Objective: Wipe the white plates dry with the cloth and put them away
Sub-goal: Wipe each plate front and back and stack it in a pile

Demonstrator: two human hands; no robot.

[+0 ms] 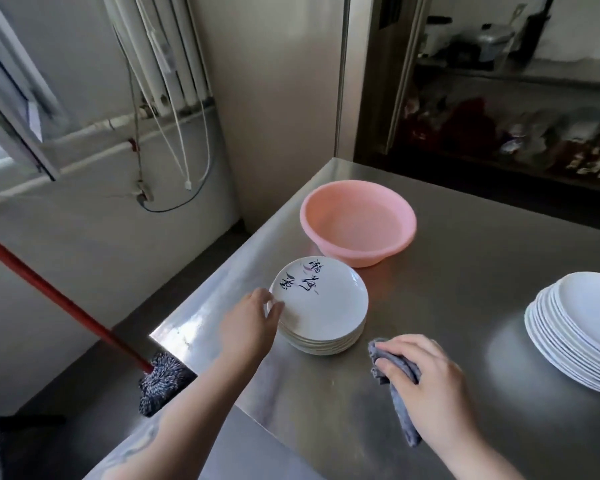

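A stack of several small white plates (323,306), the top one painted with dark brush characters, stands near the left edge of the steel table (447,258). My left hand (250,323) rests at the stack's left rim, thumb and fingers pinching the top plate's edge. My right hand (426,382) lies on the table just right of the stack, closed around a folded grey cloth (395,372) whose tail hangs toward me. A second, larger stack of plain white plates (579,327) sits at the right edge of view.
A pink plastic basin (357,226) stands behind the small stack. A red-handled mop (66,303) with a grey head leans by the table's left corner. Dark shelves with clutter run along the back right; pipes and cables hang on the left wall.
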